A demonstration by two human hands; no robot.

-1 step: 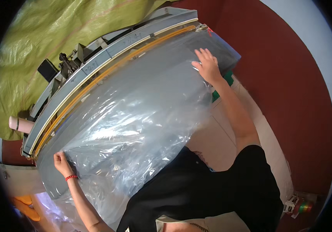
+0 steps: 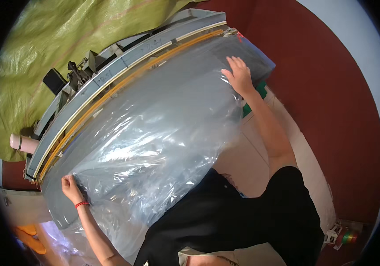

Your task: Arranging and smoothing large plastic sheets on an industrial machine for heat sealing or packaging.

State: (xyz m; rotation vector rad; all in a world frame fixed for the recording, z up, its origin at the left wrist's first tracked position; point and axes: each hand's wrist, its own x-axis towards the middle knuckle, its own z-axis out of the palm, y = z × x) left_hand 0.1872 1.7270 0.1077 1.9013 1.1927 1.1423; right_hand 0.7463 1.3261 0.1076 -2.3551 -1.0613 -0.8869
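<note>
A large sheet of clear plastic film [image 2: 154,133] lies over a grey work surface [image 2: 57,195] and hangs down in shiny wrinkles toward my lap. At the left, my left hand [image 2: 71,188] is closed in a pinch on the film's left edge, and creases fan out from its fingers. My right hand [image 2: 239,77] lies open with fingers apart at the film's far right edge. Its palm side is hidden, so how firmly it presses cannot be seen.
Beyond the film runs a long grey metal bar [image 2: 123,60] with an orange strip [image 2: 106,95] along its near side. A pink bottle [image 2: 24,143] stands behind the left end. Yellow-green sheeting [image 2: 66,35] covers the back. A red and white wall [image 2: 323,88] rises at the right.
My right hand has shifted very slightly to the right, its fingers still apart. My left hand and the film look the same.
</note>
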